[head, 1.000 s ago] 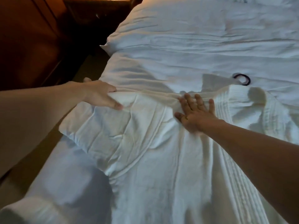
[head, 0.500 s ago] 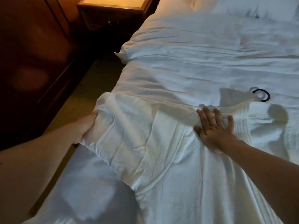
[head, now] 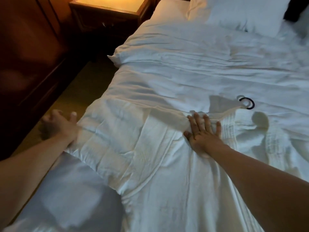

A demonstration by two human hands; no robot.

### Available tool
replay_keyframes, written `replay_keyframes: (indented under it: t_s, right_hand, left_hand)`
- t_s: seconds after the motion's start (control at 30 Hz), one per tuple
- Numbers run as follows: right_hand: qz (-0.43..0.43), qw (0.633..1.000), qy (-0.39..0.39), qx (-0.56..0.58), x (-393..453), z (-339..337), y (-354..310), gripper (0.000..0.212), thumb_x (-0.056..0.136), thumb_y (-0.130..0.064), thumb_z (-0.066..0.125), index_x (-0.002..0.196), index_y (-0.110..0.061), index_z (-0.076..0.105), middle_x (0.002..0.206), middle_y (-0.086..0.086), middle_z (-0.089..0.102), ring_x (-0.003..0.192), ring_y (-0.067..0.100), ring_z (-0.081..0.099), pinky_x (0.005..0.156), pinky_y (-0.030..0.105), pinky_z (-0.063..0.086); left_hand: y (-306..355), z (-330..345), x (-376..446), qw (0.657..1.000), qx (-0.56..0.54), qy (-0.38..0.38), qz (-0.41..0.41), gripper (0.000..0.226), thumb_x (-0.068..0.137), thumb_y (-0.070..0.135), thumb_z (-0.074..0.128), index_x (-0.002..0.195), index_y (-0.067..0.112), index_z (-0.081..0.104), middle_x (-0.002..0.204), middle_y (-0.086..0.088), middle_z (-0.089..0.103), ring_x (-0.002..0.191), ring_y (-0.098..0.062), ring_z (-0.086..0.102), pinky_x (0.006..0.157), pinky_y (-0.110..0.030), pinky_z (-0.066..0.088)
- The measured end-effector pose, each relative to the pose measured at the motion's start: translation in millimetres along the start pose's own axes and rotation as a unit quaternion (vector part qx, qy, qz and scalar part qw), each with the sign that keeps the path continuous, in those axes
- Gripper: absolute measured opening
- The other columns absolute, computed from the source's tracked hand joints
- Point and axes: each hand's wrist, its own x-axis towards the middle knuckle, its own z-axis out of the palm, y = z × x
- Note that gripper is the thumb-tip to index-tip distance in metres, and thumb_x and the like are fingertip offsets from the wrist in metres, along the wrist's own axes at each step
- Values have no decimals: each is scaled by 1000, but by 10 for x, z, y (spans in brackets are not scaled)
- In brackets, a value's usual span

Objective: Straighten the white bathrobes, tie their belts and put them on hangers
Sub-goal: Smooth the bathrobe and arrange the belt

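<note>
Since the earlier frame the left hand (head: 56, 126) has slid off the sleeve's end at centre left, fingers loosely spread, holding nothing. The right hand (head: 203, 133) presses flat, fingers straight, on the white bathrobe (head: 150, 156) spread across the bed (head: 200, 67) at lower centre.

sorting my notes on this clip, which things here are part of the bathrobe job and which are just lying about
Part of the job:
white bathrobe, spread on the bed
left hand at its sleeve end
right hand flat on it
hanger hook by the collar

Just lying about:
bed cover
pillow
nightstand
</note>
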Motion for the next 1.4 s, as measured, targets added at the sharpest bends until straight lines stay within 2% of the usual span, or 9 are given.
replay_keyframes:
  t_s: [0.17,0.3,0.47,0.6,0.73,0.93,1.07,1.2,1.4]
  right_hand:
    - [6,999,29,-13,-65,-29,-59,67,101,-63,9,158,-37,-18,162,-11,-34,150,22,-31,115,64,-19]
    - [42,994,101,3,-376,-6,-176,69,103,-61,12,158,-32,-18,160,-1,-39,149,30,-32,113,69,-19]
    - [-13,989,131,72,-1272,88,-91,65,103,-50,21,161,-31,-2,161,-5,-38,148,23,-35,117,63,-20]
    - [-15,983,123,132,-1873,38,232,55,104,-35,36,155,-35,15,162,-8,-35,149,17,-34,120,58,-16]
    - [34,967,169,187,-2437,-12,672,49,102,-33,40,148,-38,26,166,-10,-26,152,13,-25,121,51,-16]
    - [128,948,184,228,-3198,200,1471,49,97,-26,43,144,-37,33,169,-9,-13,155,14,-15,123,54,-7]
    - [224,929,181,230,-3728,481,2020,50,92,-27,46,140,-37,37,169,-9,1,156,17,-1,122,55,7]
    - [333,879,247,238,-4222,760,2467,39,89,-31,51,128,-34,52,141,-6,44,128,23,45,100,48,37]
    - [401,836,190,324,-4713,1011,2797,18,96,-44,47,105,-28,48,112,-2,56,107,25,59,89,41,47]
  left_hand:
    - [692,39,-1094,908,70,-51,410,46,98,56,39,137,34,45,160,-4,27,147,-33,24,115,-64,19]
    - [771,435,-1819,873,200,-202,397,71,90,79,8,154,50,-2,165,10,-20,152,-32,-18,113,-73,-3]
    - [797,518,-1820,878,242,-218,351,81,80,87,-2,151,52,-18,163,11,-29,152,-34,-16,111,-74,2]
    - [1088,241,-1977,863,286,-219,354,74,91,74,28,156,45,9,169,0,-7,152,-39,7,113,-70,10]
    - [1184,47,-2582,821,204,-156,510,63,75,42,43,134,25,59,153,-15,43,133,-38,47,102,-62,39]
    - [1143,138,-4024,749,83,-206,624,51,76,43,41,116,25,68,145,-9,53,126,-31,56,93,-54,48]
    - [1159,228,-4925,736,62,-246,628,46,80,44,43,113,25,69,138,-7,59,118,-32,62,90,-51,51]
    - [1182,157,-5652,803,131,-308,493,48,88,49,46,131,27,50,131,-5,55,116,-32,56,93,-43,45]
    - [1027,122,-5978,860,65,-381,332,58,93,40,63,135,11,36,126,-26,60,116,-44,58,86,-39,43]
